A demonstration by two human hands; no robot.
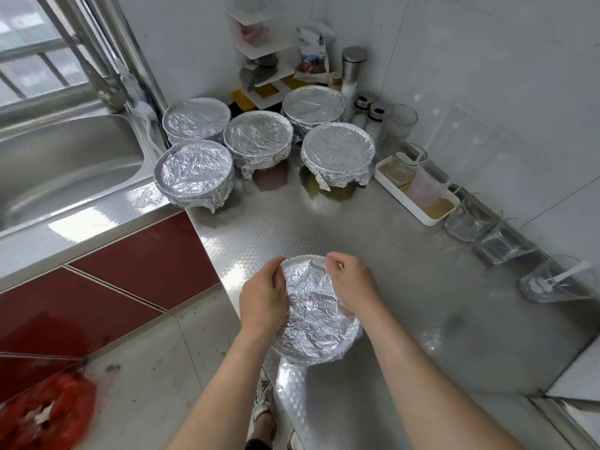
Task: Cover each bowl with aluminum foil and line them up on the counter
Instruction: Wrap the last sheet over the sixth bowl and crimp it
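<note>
At the near edge of the steel counter (324,222), a person is holding a foil-wrapped bowl (316,319) between both hands; the foil is covering it completely, so nothing of the bowl itself is showing; it is tilting toward the camera, and whether its base is touching the counter cannot be told; the left hand (263,295) is gripping its left side, fingers curling round the rim; the right hand (352,284) is clamping the upper right side, its fingertips pinching the foil at the far rim; both forearms are reaching in from the bottom of the view; well apart from this bowl, at the back of the counter next to the sink (58,164), five covered bowls (258,134) are sitting in a loose cluster rather than a straight line, each with foil stretched flat over its top and crimped down its sides; three are standing toward the rear and two nearer, the front-left one sitting right at the counter's corner beside the sink; along the right wall a white tray (418,203) is holding glass and plastic cups, and more clear glasses (467,222) are standing in a row on its near side; a white corner shelf (259,60) and a steel canister (352,69) are occupying the far corner; red cabinet fronts (130,264) are showing below the sink
</note>
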